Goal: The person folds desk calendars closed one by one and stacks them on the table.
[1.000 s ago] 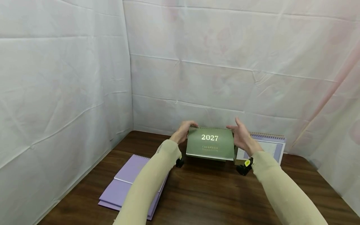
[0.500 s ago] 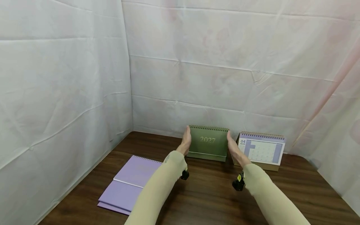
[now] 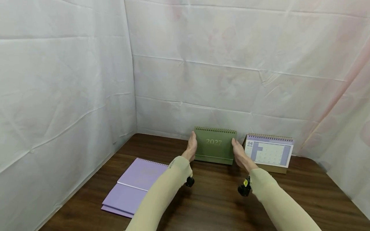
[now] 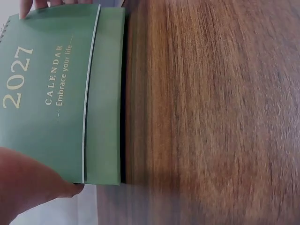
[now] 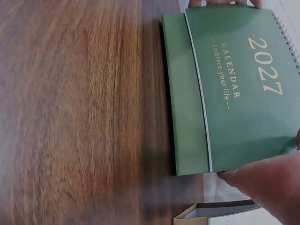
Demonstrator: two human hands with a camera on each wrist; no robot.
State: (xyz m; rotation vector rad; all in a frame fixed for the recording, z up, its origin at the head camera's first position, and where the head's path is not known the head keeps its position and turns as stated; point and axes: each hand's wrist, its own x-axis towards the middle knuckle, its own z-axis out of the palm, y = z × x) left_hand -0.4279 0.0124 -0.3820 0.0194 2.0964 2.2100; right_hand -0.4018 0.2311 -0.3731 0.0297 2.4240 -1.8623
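A green desk calendar (image 3: 214, 146) with "2027" on its cover stands tilted back on the table. My left hand (image 3: 190, 148) holds its left edge, and in the left wrist view that hand (image 4: 33, 185) lies along the calendar's side. At the opposite edge my right hand (image 3: 240, 154) grips the calendar, with a fingertip on the front cover in the right wrist view. Parts of the fingers behind the calendar are hidden. Just right of that hand stands a purple-and-white desk calendar (image 3: 268, 153), open at "04".
A purple desk calendar (image 3: 141, 175) lies at the left of the dark wooden table (image 3: 214, 202), partly covered by the left sleeve (image 3: 162, 192). Pale cloth (image 3: 202, 80) hangs behind and at both sides.
The green calendar's front cover has dropped from a raised, bulging position to lie flat. My left hand has moved from the top corner to the left edge, and my right has closed in on the right edge.
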